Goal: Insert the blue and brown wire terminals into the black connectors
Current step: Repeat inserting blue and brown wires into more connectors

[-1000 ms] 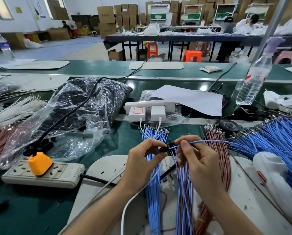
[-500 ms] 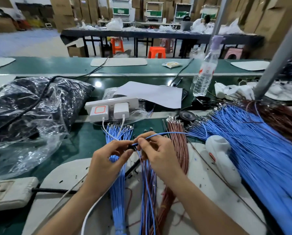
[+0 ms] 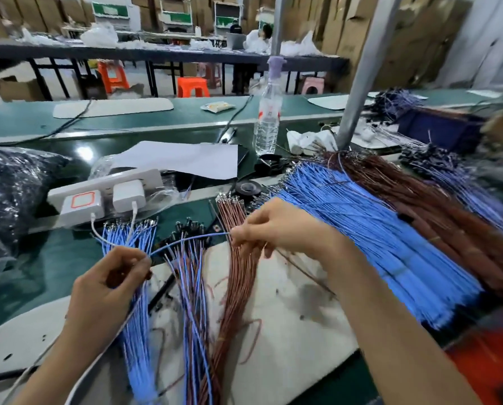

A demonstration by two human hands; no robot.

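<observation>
Blue insulation, thin and limp: the wire [image 3: 186,239] arcs between both hands above the mat [image 3: 288,317]. The left hand [image 3: 110,282] is curled, thumb and fingers pinching the wire's left end. Whether a connector sits inside that pinch I cannot tell. The right hand [image 3: 279,226] pinches the wire farther along, its other fingers loosely bent.

The wire looks light and floppy, likely to buckle if pushed from far back, so the best grip is just behind the terminal, which is probably easy to bend. Its long axis runs left to right, bowed upward, and the working end points left into the left hand.

Loose connectors [image 3: 186,229] lie just beyond. A brown bundle [image 3: 238,276] runs near to far, terminals at the far end.
</observation>
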